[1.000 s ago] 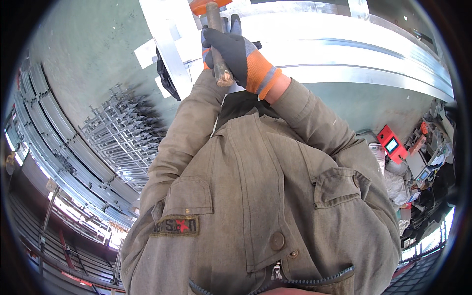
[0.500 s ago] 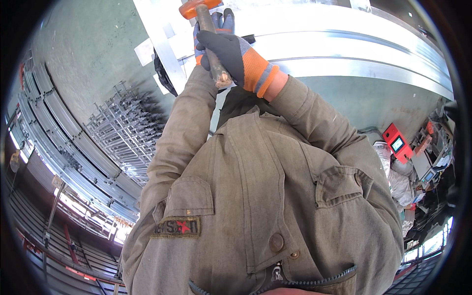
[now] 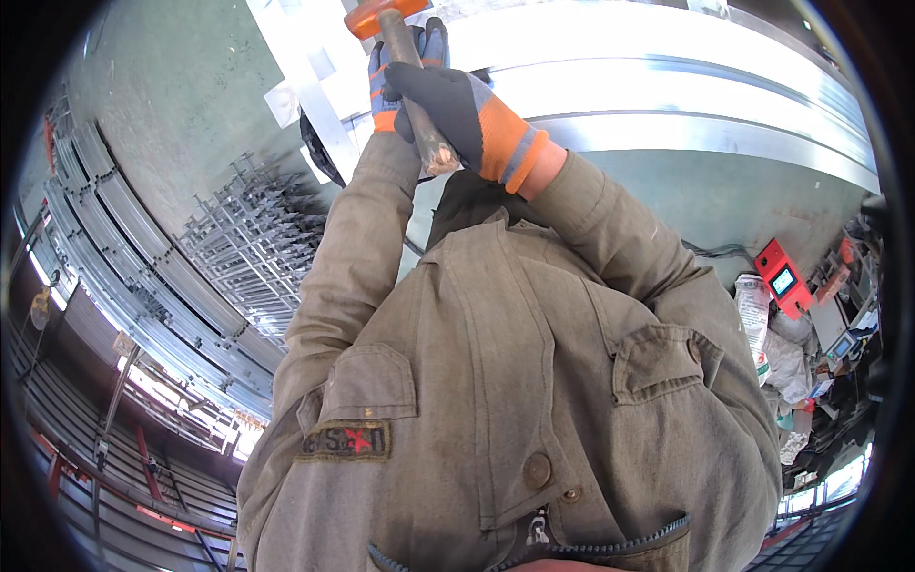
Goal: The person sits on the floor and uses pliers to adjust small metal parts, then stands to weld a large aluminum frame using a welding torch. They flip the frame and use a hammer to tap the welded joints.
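Note:
My right hand (image 3: 459, 107), in a black and orange knit glove, is closed around the wooden handle of a hammer (image 3: 398, 43). The orange head points away from me and the worn handle end toward me. Just behind the handle, my left hand (image 3: 382, 88), in a grey-blue glove with an orange cuff, rests near the bright metal pieces. Its dark fingertips stretch forward beyond the handle; the palm and whatever lies under it are hidden. Long silvery metal profiles (image 3: 658, 88) run from the hands to the right, and a flat metal bar (image 3: 303, 71) slants beside my left hand.
Stacked long metal sections (image 3: 143, 257) and a pile of metal brackets (image 3: 253, 234) lie on the floor at left. At right stand a red box with a screen (image 3: 783, 278), white sacks (image 3: 753, 310) and clutter. A dark strap-like thing (image 3: 319, 151) hangs by my left forearm.
The view has shifted slightly, with the floor items moving a little in the picture. Both hands and the hammer keep nearly the same pose; the handle end tips slightly right.

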Demonstrator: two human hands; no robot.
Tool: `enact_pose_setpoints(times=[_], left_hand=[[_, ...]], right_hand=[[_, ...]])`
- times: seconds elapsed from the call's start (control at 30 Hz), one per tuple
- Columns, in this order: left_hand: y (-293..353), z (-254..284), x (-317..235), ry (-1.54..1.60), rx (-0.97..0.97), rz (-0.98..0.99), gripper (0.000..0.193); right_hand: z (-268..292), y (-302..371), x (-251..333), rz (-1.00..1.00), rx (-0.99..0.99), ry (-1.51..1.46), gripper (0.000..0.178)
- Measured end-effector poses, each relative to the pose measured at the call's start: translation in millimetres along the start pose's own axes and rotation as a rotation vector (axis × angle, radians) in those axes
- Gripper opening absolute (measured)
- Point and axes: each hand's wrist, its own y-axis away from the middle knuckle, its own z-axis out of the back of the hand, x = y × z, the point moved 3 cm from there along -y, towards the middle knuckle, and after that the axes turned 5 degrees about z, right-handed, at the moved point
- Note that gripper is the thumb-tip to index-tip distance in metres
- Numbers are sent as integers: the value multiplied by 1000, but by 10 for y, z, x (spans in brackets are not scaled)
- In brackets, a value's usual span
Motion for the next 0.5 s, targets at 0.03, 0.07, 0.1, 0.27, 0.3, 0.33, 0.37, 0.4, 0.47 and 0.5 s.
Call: enact_pose_setpoints(times=[0.03,0.07,0.1,0.27,0.3,0.33,0.37,0.4,0.47,0.5], left_hand=[[16,26,-92,14,10,15,49],[25,48,-202,71,15,-12,49],[34,66,-284,-24,18,48,49],[-2,163,-657,-121,54,83,58],[-8,185,-707,-153,67,75,62],[-18,195,-751,-237,81,56,66],[-36,203,-789,-382,103,16,69],[-51,207,-821,-530,120,-30,73],[-66,206,-871,-751,129,-119,77],[-69,202,-892,-830,127,-158,77]], right_hand=[[13,3,1,11,11,-24,37],[31,14,40,141,42,219,36],[42,42,87,309,96,445,37],[242,137,191,330,130,584,42],[287,165,244,379,111,627,42],[289,196,334,609,113,760,38],[283,216,411,843,110,889,35],[368,192,367,453,150,654,30],[485,202,374,239,135,475,28],[515,190,416,337,148,529,30]])
